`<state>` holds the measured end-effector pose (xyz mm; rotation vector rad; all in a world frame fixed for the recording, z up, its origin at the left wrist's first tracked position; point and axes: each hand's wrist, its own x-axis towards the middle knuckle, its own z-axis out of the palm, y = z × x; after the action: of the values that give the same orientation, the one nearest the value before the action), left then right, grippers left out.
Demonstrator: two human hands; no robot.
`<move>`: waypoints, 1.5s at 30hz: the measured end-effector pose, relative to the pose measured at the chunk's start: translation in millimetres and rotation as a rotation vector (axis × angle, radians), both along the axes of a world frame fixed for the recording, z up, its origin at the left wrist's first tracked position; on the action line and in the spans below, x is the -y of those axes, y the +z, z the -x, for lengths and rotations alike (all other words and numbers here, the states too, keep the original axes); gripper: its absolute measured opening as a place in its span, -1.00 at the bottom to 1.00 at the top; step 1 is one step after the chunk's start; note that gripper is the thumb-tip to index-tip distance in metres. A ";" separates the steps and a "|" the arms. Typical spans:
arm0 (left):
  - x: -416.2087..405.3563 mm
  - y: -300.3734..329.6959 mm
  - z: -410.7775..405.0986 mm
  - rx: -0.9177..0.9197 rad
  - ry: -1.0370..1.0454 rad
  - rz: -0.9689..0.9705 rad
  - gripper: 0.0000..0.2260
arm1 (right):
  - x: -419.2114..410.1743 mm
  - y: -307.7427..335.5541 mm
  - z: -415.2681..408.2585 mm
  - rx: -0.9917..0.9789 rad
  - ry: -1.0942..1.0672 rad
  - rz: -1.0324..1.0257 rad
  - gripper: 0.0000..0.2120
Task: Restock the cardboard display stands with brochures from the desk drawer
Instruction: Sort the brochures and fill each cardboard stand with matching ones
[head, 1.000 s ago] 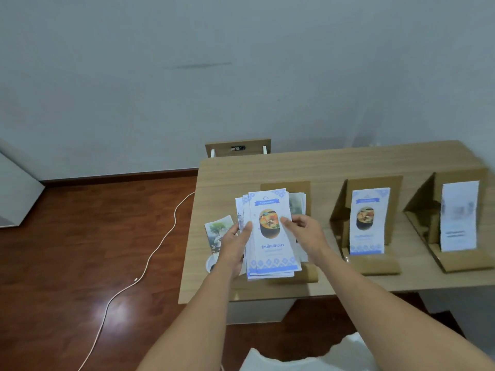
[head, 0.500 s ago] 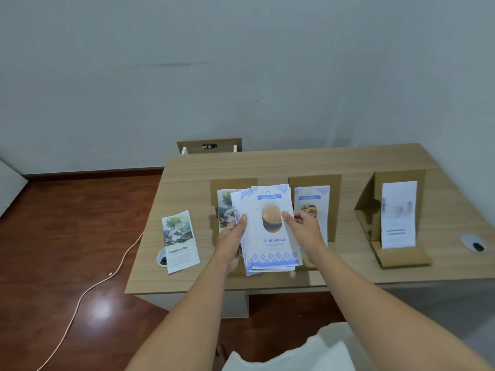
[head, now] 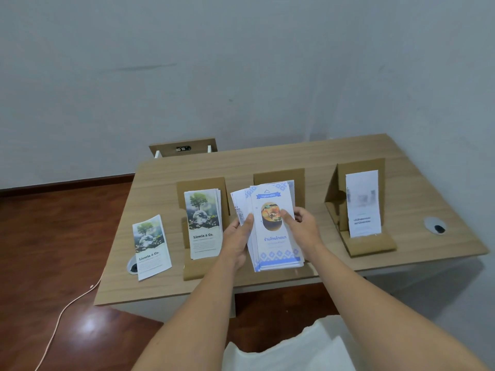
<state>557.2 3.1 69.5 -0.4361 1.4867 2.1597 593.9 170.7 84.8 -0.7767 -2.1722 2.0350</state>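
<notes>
Both hands hold a fanned stack of blue-and-white food brochures (head: pixel 273 236) in front of the middle cardboard stand (head: pixel 278 176). My left hand (head: pixel 238 236) grips the stack's left edge, thumb on top. My right hand (head: pixel 300 226) pinches its right edge. The left stand (head: pixel 202 183) holds tree-picture "Liceria & Co." brochures (head: pixel 205 223). The right stand (head: pixel 361 245) holds a white brochure (head: pixel 363 204). One loose tree brochure (head: pixel 151 247) lies flat at the desk's left end.
The wooden desk (head: pixel 294 153) stands against a grey wall. Cable grommets sit at its left (head: pixel 131 266) and right (head: pixel 435 226). A cable (head: pixel 59 317) trails over the red wood floor. A wooden panel (head: pixel 183 147) shows behind the desk.
The view has swung left to right, so the stack moved from the left stand to in front of the middle stand. Both hands keep their hold on it.
</notes>
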 end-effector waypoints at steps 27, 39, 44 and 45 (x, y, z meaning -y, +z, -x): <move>9.9 1.1 17.5 0.022 -0.098 -0.147 -0.57 | -2.5 2.9 18.9 0.007 -0.005 0.205 -0.76; 14.3 -5.1 28.5 0.013 -0.044 0.047 -0.75 | 0.6 2.0 28.1 0.014 -0.008 0.190 -0.79; 14.4 -9.1 34.7 -0.014 0.010 0.149 -0.75 | 8.5 -0.4 28.9 -0.008 0.006 0.156 -0.81; 14.2 -8.3 35.0 -0.020 0.010 0.164 -0.75 | 9.8 -1.0 28.6 -0.009 0.009 0.149 -0.81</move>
<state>522.2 -11.1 61.1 -0.4802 1.6832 2.0639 565.4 160.9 83.9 -0.7721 -2.0423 2.2203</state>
